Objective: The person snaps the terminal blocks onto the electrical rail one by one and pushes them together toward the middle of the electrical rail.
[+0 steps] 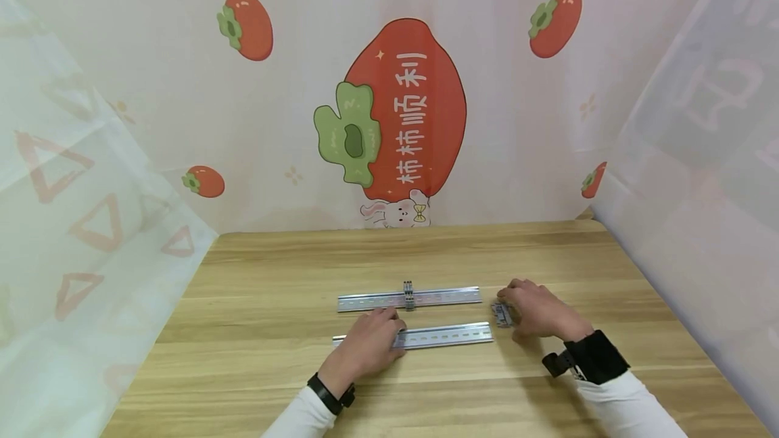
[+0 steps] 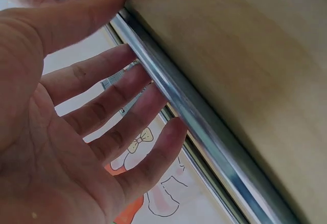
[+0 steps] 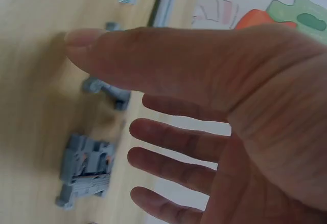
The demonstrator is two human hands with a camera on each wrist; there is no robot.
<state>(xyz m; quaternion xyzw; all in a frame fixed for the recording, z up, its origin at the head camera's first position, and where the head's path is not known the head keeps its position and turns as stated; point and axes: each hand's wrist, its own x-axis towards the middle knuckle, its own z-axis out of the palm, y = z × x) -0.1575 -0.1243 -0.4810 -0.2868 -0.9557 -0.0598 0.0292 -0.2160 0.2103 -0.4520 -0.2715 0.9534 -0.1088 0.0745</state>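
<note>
My left hand (image 1: 368, 345) holds the nearer slotted metal DIN rail (image 1: 450, 336), its thumb at the near edge and its fingertips along the far edge. In the left wrist view the rail (image 2: 189, 114) runs diagonally past those fingertips. My right hand (image 1: 541, 309) hovers at grey DIN rail terminal blocks (image 1: 502, 315) to the right of the rails. From the right wrist, one terminal block (image 3: 87, 168) lies on the table, apart from the spread fingers. Another grey block (image 3: 108, 90) is partly hidden behind the thumb.
A second DIN rail (image 1: 371, 301) lies farther back, roughly parallel to the first, with a small group of grey terminal blocks (image 1: 408, 296) upright on it. The wooden table (image 1: 262, 282) meets a printed cloth backdrop (image 1: 292, 120) behind, with cloth sides left and right.
</note>
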